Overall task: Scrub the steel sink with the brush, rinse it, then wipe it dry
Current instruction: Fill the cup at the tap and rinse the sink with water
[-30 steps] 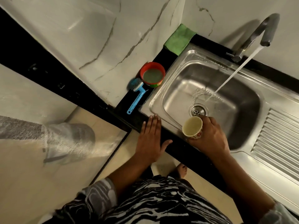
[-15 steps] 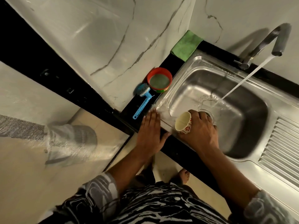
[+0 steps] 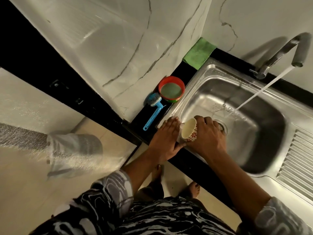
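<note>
Sink (image 3: 203, 89) of pressed steel, set in a black counter (image 3: 184, 72) against a veined marble wall: a rounded rectangular basin, smooth and glossy, with a ribbed draining board (image 3: 298, 158) to its right. Tap (image 3: 288, 48) runs, its stream (image 3: 264, 89) striking the basin floor beside the drain (image 3: 222, 127). Right hand (image 3: 208, 136) is curled round a small cream cup (image 3: 189, 129) with red flower prints. The cup is tipped on its side over the basin's front left corner, mouth toward the left hand (image 3: 165, 139), which lies flat with straight fingers on the sink's front rim and holds nothing. Brush (image 3: 153, 116) lies untouched on the counter left of the sink, its bristle head just beside a red tub (image 3: 171, 89) of greenish paste. Probably light, rigid plastic, it is best taken at the free lower end of its slim blue handle, away from the bristles; wet fingers may slip on it. Wet steel will be slick and unyielding, and the cup, if ceramic, chips easily against it. Folded green cloth (image 3: 199, 52), soft and napped, sits at the back corner, seemingly for drying.
</note>
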